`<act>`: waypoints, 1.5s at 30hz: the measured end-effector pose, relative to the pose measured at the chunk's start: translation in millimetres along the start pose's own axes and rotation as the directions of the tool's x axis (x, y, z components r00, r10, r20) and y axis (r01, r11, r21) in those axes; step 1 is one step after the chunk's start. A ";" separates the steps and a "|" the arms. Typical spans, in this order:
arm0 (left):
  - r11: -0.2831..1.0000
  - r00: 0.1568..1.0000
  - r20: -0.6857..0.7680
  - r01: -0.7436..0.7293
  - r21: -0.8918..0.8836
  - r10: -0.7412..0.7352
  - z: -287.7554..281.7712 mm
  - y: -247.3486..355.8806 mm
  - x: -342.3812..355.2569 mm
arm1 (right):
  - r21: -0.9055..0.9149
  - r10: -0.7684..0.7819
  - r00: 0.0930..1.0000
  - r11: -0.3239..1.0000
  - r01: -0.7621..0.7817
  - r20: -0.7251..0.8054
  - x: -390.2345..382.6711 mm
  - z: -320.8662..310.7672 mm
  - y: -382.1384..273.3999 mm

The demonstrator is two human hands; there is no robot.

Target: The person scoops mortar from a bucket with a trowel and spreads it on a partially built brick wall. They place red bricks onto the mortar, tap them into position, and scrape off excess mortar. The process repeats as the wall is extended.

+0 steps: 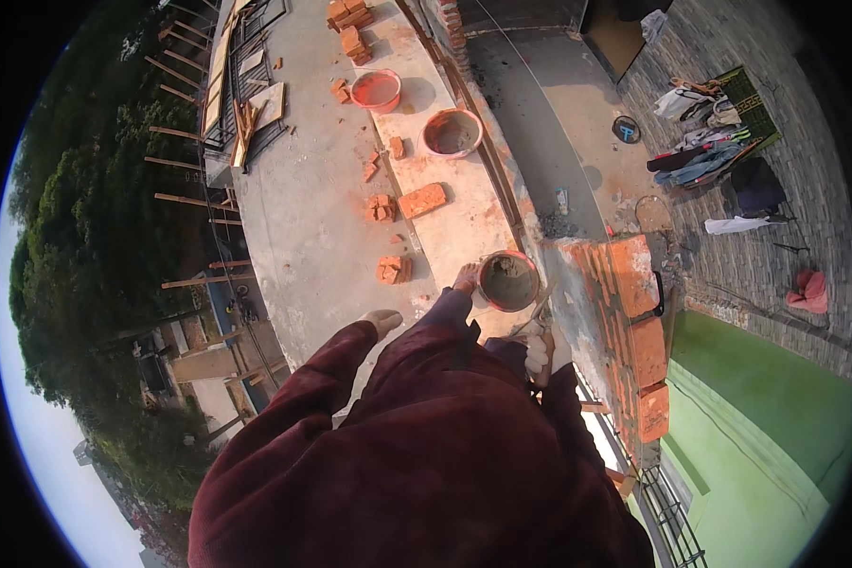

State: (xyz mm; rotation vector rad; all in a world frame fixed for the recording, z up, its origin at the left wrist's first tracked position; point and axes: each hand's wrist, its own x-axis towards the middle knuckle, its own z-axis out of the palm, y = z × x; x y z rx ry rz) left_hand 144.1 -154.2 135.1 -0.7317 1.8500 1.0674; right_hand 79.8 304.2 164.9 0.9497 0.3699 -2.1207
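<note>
My left hand (385,323), in a pale glove, hangs over the concrete at the left of my body, its fingers loosely stretched and holding nothing visible. Close to the brick wall (647,352), my gloved right hand (537,354) is closed around the handle of what looks like a trowel (545,299); the sleeve and leg partly hide it. Just beyond that hand stands a round tub (482,286) of grey mortar, beside my bare foot (466,278). The wall's top course of orange bricks runs along my right side, with mortar on its face.
Farther off stand a second mortar tub (452,155) and a red basin (379,106). Small brick stacks (394,270) and a loose brick block (421,200) lie on the slab. Boards (267,104) lie near the left edge. Beyond the wall is a drop beside a green wall (757,379).
</note>
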 end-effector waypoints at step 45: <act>0.805 0.921 0.382 -0.280 0.523 0.072 -149.1 288.4 265.5 | 0.597 0.232 0.628 0.655 0.464 -0.743 97.7 -41.4 421.9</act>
